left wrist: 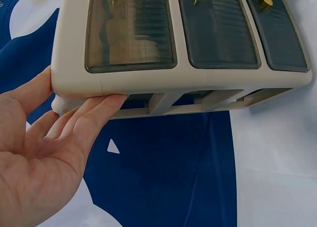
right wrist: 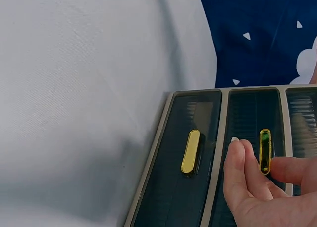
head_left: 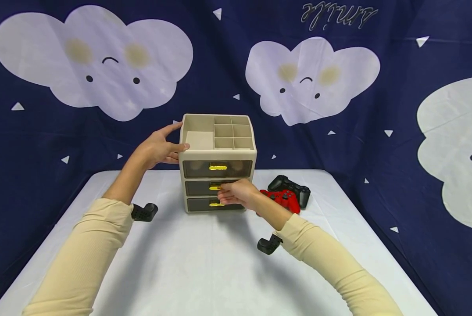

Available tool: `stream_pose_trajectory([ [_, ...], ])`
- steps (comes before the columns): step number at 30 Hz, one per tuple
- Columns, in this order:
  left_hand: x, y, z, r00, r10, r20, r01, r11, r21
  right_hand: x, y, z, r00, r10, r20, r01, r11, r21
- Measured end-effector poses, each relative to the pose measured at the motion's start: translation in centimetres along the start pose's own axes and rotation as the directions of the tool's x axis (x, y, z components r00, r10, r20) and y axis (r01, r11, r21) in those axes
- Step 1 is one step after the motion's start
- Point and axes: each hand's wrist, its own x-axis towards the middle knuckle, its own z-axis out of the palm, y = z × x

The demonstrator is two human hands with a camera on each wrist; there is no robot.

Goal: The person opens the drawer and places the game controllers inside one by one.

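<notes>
A cream drawer organizer (head_left: pixel 220 155) with dark see-through fronts and gold handles stands at the table's far side. My left hand (head_left: pixel 159 147) holds its upper left corner, with fingers along the outer side in the left wrist view and a fingertip over the top edge in the head view. With thumb and fingers, my right hand (head_left: pixel 240 193) pinches the gold handle (right wrist: pixel 266 152) of the middle drawer (head_left: pixel 198 188). All three drawers sit flush in the frame. The bottom drawer's handle (right wrist: pixel 190 152) lies beside my right fingers.
Right of the organizer lie a red game controller (head_left: pixel 285 199) and a black game controller (head_left: pixel 289 188), partly overlapping. The organizer's top has open compartments (head_left: pixel 234 131). Behind the white table (head_left: pixel 204 263) hangs a dark blue curtain (head_left: pixel 216 57) with clouds.
</notes>
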Motion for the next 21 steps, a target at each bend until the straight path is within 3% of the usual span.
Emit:
stream_pose_trajectory([
  [21,0.0,0.1,0.0,1.000,-0.001,0.003,0.001,1.000,0.009,-2.9,1.3,-0.3,0.997,-0.016,0.078,0.022,0.997,-0.080],
])
